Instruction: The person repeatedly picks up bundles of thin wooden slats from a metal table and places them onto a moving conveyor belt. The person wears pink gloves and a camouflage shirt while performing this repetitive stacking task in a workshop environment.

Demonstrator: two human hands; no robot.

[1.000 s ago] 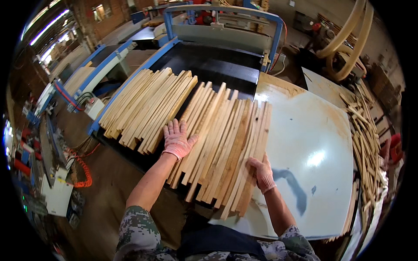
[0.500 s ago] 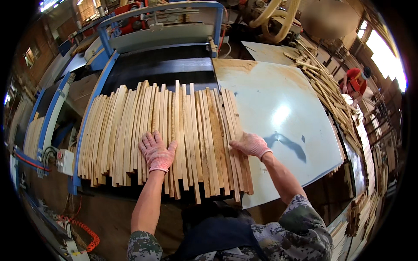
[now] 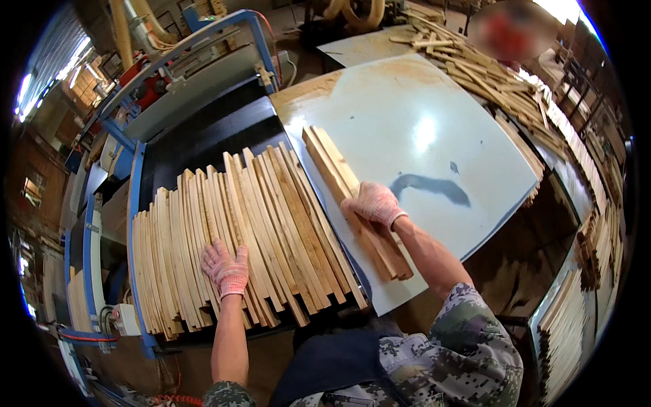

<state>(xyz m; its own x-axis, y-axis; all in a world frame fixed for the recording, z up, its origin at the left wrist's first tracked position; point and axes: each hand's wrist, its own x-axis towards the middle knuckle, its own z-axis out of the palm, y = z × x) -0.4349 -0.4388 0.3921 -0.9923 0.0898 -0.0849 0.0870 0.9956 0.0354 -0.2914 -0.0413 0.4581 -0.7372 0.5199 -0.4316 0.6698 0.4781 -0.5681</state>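
- Across the black bed [image 3: 210, 139] of a blue-framed machine, a row of wooden strips [image 3: 271, 224] is lying side by side, their ends stepping unevenly.
- Near the row's middle, toward the near ends, the gloved left hand [image 3: 226, 268] is resting palm down, its fingers extended and slightly spread, touching the tops without closing round any strip.
- To the right, over the near left part of a pale panel [image 3: 488, 149], a small bundle of strips [image 3: 332, 163] is sitting apart from the row; whether its whole underside is touching the panel I cannot tell.
- Around that bundle, the gloved right hand [image 3: 375, 203] is gripping from above, fingers curling over its left side; the thumb's exact placement is not showing clearly.
- Beyond the panel, loose wooden pieces [image 3: 468, 68] are lying in a jumbled heap.
- At the lower right, more strips [image 3: 566, 325] are standing in neat layers.
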